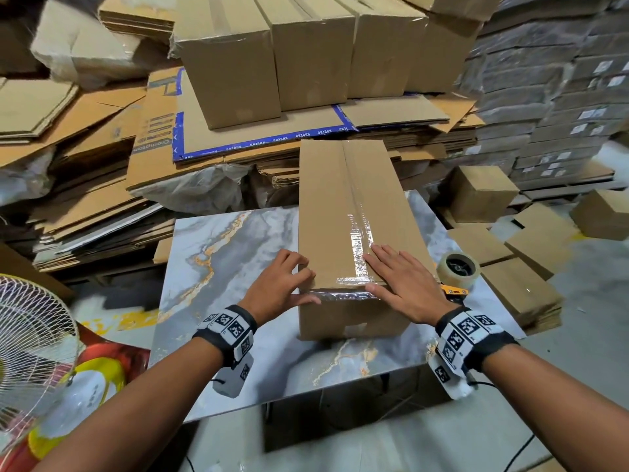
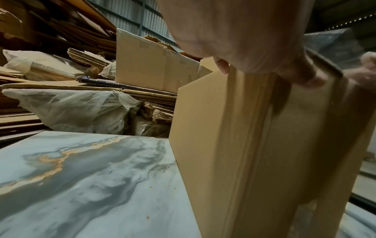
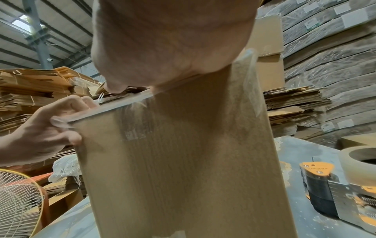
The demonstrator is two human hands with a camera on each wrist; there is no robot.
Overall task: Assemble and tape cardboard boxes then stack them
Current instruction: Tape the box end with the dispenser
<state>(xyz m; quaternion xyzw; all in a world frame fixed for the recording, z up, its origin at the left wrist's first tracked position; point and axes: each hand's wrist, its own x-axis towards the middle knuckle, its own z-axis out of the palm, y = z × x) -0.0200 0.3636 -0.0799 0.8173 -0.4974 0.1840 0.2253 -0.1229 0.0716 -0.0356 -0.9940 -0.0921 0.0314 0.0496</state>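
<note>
Cardboard box (image 1: 357,233) lies on the bench (image 1: 218,253), its long axis running away from us. Our left hand (image 1: 279,284) curls over its near corner; our right hand (image 1: 405,284) presses flat, fingers straight, probably smoothing tape (image 1: 360,240).

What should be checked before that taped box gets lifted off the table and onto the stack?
1. Tape runs the whole top seam of the box: ok.
2. Tape end folded over the near edge: ok.
3. Tape pressed smooth: not ok, wrinkled near the right hand.
4. Left hand has a grip on the near left corner: ok.
5. Tape dispenser clear of the box: ok.
6. Bottom seam taped: cannot tell.
</note>
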